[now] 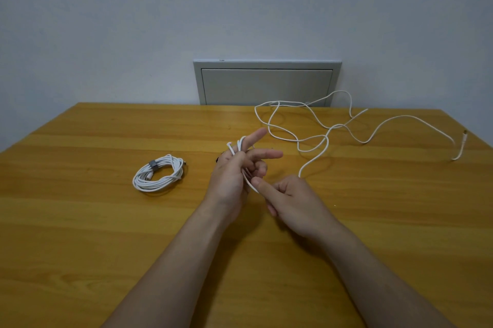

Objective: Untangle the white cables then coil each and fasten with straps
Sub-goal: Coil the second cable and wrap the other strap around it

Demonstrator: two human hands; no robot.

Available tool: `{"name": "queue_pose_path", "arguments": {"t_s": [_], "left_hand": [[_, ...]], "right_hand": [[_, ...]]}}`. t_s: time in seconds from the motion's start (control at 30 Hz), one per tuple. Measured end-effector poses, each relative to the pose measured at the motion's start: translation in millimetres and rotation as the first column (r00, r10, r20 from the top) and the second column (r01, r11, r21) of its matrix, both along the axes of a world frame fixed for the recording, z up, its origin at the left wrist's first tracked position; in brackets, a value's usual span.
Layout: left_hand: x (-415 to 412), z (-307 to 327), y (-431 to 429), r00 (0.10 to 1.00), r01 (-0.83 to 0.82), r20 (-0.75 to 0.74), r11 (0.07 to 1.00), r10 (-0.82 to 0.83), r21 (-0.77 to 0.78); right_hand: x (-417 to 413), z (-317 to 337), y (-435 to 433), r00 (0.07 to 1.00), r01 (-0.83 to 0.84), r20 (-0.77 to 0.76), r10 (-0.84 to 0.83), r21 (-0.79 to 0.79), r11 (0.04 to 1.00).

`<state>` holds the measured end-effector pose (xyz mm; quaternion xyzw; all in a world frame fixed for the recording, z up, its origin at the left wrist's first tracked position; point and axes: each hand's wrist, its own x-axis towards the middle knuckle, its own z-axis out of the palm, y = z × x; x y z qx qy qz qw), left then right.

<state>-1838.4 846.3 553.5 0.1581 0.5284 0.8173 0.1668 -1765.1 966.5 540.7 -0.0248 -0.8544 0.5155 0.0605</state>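
The cable [327, 145] is being coiled round the left hand [229, 178], seemingly pinched by the right hand [293, 202]; knots are being risked by trailing loops.

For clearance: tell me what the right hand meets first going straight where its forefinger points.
Likely the thin white cable wound on the left hand, just beyond the right hand.

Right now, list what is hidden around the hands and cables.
Head view:
Turns of loose cable on the left hand: count hidden by fingers.
Dark item behind the left hand: mostly covered, unidentifiable.
Cable stretch inside the right hand: hidden by its knuckles.
Far connector: too small to identify.
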Motion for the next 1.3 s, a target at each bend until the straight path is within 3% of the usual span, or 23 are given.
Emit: {"name": "queue_pose_path", "arguments": {"t_s": [0.13, 0.27, 0.4, 0.6, 0.7, 0.8, 0.87, 0.97, 1.1, 1.2, 1.3], "left_hand": [[-4.3, 1.1, -4.2, 0.991, 0.049, 0.119, 0.986, -0.069, 0.162], [-5.5, 7.7, -11.6, 0.965, 0.083, 0.207, 0.939, -0.159, 0.333], [-7.8, 9.5, -19.5, 0.940, 0.178, 0.205, 0.907, -0.271, 0.381], [-7.5, 8.2, -21.7, 0.936, 0.336, 0.038, 0.921, -0.349, 0.195], [-8.2, 4.1, -21.2, 0.921, 0.366, -0.114, 0.927, -0.373, -0.080], [1.5, 1.7, -17.9, 0.859, 0.188, -0.346, 0.862, -0.377, -0.471], [5.8, 0.7, -17.4, 0.798, 0.087, -0.442, 0.803, -0.410, -0.589], [3.6, -1.4, -16.8, 0.739, -0.052, -0.511, 0.719, -0.439, -0.693], [3.5, 0.4, -10.7, 0.658, -0.322, -0.555, 0.476, -0.509, -0.818], [-4.3, -3.9, -13.4, 0.655, -0.489, -0.570, 0.297, -0.495, -0.820], [-8.5, -9.5, -17.5, 0.645, -0.583, -0.650, 0.292, -0.401, -0.758]], "right_hand": [[-0.9, -2.8, 6.9, 0.998, -0.064, -0.023, 0.065, 0.014, 0.998], [-3.3, -6.1, 19.8, 0.991, -0.127, -0.028, 0.133, 0.148, 0.981], [-9.2, -11.6, 33.0, 0.993, -0.014, -0.108, 0.044, 0.261, 0.965], [-9.2, -3.0, 43.3, 0.950, 0.309, -0.168, -0.263, 0.397, 0.865], [-7.8, 3.7, 46.3, 0.941, 0.339, -0.105, -0.323, 0.349, 0.874], [-7.8, 3.6, 47.9, 0.944, 0.325, -0.068, -0.323, 0.350, 0.878], [-7.4, 3.7, 51.2, 0.938, 0.339, -0.075, -0.338, 0.397, 0.853], [-6.9, 5.1, 53.0, 0.912, 0.399, -0.111, -0.395, 0.466, 0.790], [-7.3, 6.2, 49.0, 0.866, 0.478, -0.201, -0.457, 0.599, 0.643], [-5.7, 13.0, 56.5, 0.826, 0.534, -0.152, -0.542, 0.519, 0.668], [-5.1, 12.0, 61.6, 0.842, 0.537, -0.177, -0.509, 0.361, 0.763]]}}
